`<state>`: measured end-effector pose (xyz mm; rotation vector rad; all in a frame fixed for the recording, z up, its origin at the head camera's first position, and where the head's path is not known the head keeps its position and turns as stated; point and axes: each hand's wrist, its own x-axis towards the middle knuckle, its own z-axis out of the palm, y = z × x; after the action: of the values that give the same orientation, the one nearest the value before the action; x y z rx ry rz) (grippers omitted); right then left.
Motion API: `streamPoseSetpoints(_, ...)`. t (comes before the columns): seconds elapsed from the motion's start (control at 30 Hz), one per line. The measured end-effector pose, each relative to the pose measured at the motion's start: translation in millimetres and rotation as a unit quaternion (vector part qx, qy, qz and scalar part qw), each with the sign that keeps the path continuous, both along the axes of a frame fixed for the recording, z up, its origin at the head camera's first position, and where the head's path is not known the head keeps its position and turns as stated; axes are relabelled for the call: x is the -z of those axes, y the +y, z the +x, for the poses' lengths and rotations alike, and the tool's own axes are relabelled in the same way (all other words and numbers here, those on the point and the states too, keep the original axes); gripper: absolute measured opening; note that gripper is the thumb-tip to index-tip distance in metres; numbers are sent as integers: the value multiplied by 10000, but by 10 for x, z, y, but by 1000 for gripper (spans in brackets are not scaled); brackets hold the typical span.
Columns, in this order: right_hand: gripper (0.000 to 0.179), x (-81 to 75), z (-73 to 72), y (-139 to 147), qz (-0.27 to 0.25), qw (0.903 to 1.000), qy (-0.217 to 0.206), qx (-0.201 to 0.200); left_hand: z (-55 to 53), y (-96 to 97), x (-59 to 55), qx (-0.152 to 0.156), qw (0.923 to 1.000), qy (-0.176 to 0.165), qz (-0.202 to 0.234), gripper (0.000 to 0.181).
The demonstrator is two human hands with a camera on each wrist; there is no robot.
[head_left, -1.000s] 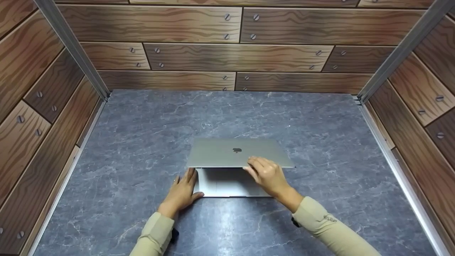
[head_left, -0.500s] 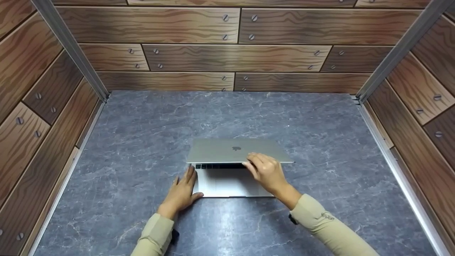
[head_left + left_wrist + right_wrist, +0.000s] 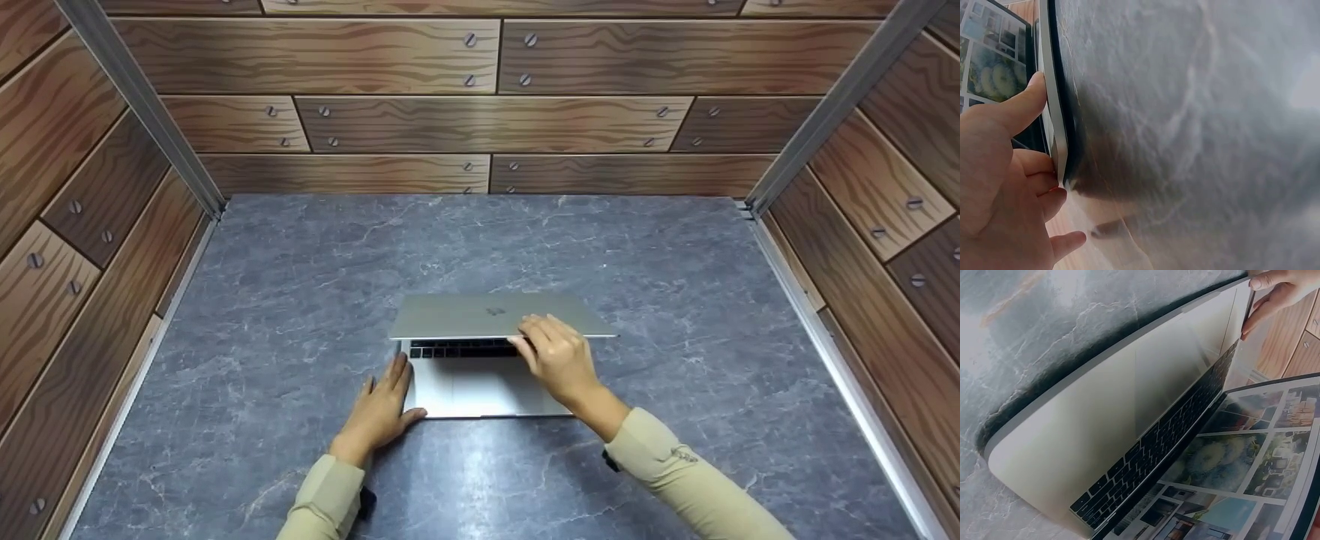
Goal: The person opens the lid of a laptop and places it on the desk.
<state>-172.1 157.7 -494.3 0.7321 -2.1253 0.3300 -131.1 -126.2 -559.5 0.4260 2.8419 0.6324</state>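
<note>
A silver laptop stands partly open on the grey marbled tabletop, its lid (image 3: 457, 319) tilted up over the base (image 3: 431, 386). My right hand (image 3: 559, 356) pinches the lid's front edge, thumb below and fingers on top, right of the logo. My left hand (image 3: 379, 409) rests against the base's left side, fingers straight along it and thumb at the front corner. The right wrist view shows the black keyboard (image 3: 1157, 441), the trackpad (image 3: 1179, 365) and a lit screen (image 3: 1224, 461) with a grid of pictures. The left hand (image 3: 1280, 292) also shows there at the base's far end.
The grey tabletop (image 3: 300, 262) surrounds the laptop. Wood-patterned panels (image 3: 397, 56) stand behind it and at both sides, with metal posts (image 3: 142, 112) in the corners and a pale metal rail (image 3: 832, 360) along the right edge.
My right hand has raised the lid's front edge up and away, so a strip of keyboard now shows in the head view. My left hand stays at the base.
</note>
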Motion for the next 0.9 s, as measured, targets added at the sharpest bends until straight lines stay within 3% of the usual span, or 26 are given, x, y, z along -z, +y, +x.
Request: streamPoseSetpoints(0.9, 20, -148, -79, -127, -586, 9978, 63, 316, 4, 12, 6, -51, 10000, 1, -55, 80)
